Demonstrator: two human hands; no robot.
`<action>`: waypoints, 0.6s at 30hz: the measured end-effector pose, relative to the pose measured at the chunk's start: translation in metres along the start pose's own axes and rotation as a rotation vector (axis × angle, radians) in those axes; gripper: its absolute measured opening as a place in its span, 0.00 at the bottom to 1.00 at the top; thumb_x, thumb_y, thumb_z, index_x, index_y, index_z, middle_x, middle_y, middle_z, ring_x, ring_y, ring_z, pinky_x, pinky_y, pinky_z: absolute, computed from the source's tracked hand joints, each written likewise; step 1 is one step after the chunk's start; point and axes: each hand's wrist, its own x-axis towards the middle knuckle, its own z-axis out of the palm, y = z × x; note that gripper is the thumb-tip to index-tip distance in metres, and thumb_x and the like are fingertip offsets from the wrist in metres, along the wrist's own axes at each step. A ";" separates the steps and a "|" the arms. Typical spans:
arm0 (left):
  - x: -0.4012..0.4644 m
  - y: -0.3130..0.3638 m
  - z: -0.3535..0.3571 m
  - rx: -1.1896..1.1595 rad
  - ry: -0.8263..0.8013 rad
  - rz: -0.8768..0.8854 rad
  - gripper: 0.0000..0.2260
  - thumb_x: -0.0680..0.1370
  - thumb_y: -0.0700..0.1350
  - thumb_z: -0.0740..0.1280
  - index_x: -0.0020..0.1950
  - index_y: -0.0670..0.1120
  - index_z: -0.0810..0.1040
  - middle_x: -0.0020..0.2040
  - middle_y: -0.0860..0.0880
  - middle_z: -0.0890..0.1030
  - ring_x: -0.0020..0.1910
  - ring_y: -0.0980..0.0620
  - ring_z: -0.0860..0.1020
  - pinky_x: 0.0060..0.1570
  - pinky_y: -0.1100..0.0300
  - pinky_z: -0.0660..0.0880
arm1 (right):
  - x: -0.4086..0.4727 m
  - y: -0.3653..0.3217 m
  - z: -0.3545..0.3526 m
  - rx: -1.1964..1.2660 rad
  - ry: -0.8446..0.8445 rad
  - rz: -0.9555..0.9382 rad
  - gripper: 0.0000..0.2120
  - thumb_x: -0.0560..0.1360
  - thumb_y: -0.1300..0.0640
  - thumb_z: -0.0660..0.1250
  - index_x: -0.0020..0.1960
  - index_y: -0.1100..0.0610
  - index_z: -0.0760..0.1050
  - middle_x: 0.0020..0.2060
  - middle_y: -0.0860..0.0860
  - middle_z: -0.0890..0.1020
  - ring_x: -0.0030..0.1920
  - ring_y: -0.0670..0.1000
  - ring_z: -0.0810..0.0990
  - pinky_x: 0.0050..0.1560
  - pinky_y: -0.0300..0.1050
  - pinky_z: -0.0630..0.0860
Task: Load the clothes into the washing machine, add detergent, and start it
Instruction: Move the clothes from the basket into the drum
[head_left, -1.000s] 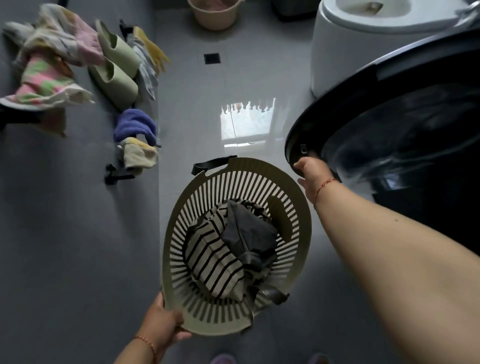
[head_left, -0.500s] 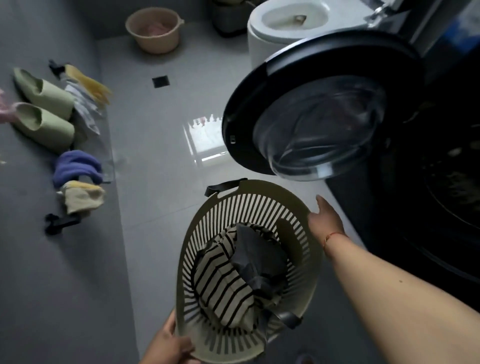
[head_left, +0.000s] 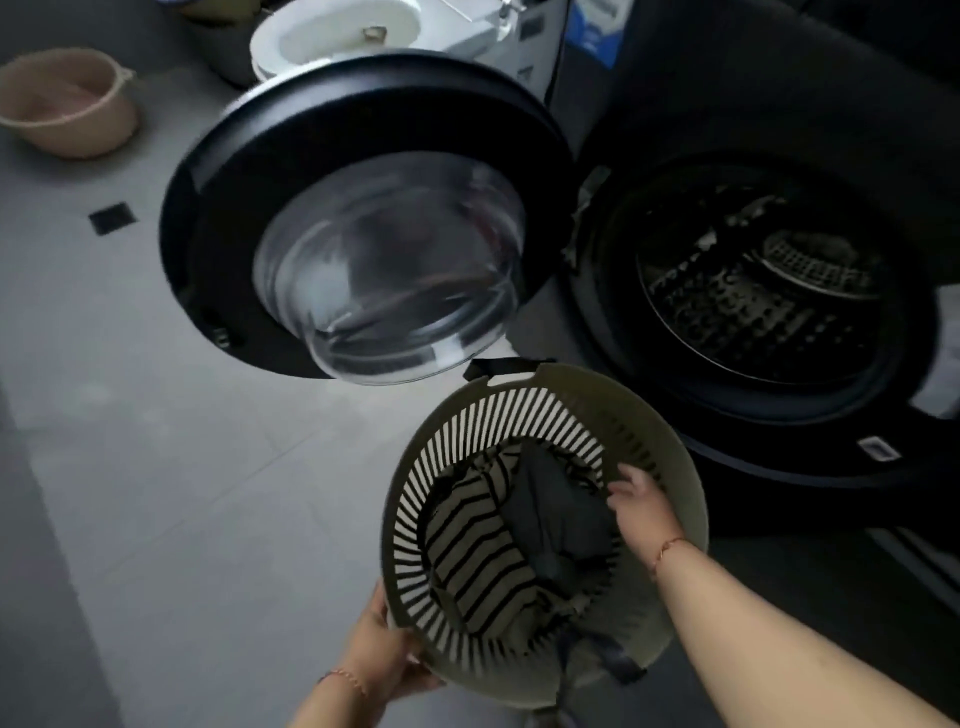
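A left hand (head_left: 387, 657) grips the rim of a slatted olive plastic laundry basket (head_left: 680, 499) beside the open dark washing machine drum (head_left: 753, 291). The right hand (head_left: 641, 512), fingers spread, reaches striped and dark clothes (head_left: 498, 535) inside; best gather them in one firm bunch.

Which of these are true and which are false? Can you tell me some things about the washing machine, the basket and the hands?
1. The washing machine door is shut. False: it hangs wide open.
2. The left hand holds the basket by its rim. True.
3. The basket is empty. False: a striped garment and a dark garment lie inside.
4. The right hand reaches into the basket. True.
5. The drum is packed with clothes. False: it looks empty.
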 end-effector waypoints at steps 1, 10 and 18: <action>0.002 0.002 0.010 0.021 0.015 -0.009 0.23 0.75 0.29 0.58 0.61 0.54 0.71 0.50 0.42 0.80 0.42 0.37 0.81 0.35 0.46 0.81 | 0.001 0.003 -0.004 0.026 -0.010 0.008 0.24 0.76 0.69 0.57 0.71 0.59 0.63 0.60 0.56 0.74 0.58 0.55 0.74 0.59 0.45 0.69; 0.027 0.025 0.030 0.725 0.412 0.166 0.14 0.77 0.49 0.62 0.57 0.42 0.73 0.48 0.41 0.82 0.46 0.40 0.81 0.47 0.50 0.80 | 0.013 0.034 -0.004 -0.004 -0.039 0.030 0.24 0.75 0.62 0.66 0.69 0.60 0.65 0.62 0.58 0.75 0.56 0.52 0.75 0.59 0.44 0.69; 0.032 0.067 0.039 0.944 0.508 0.747 0.15 0.74 0.45 0.64 0.60 0.45 0.75 0.56 0.46 0.78 0.55 0.46 0.75 0.56 0.50 0.76 | 0.013 0.046 0.024 -0.087 0.008 0.065 0.44 0.66 0.50 0.76 0.74 0.57 0.57 0.71 0.56 0.67 0.69 0.55 0.68 0.69 0.51 0.67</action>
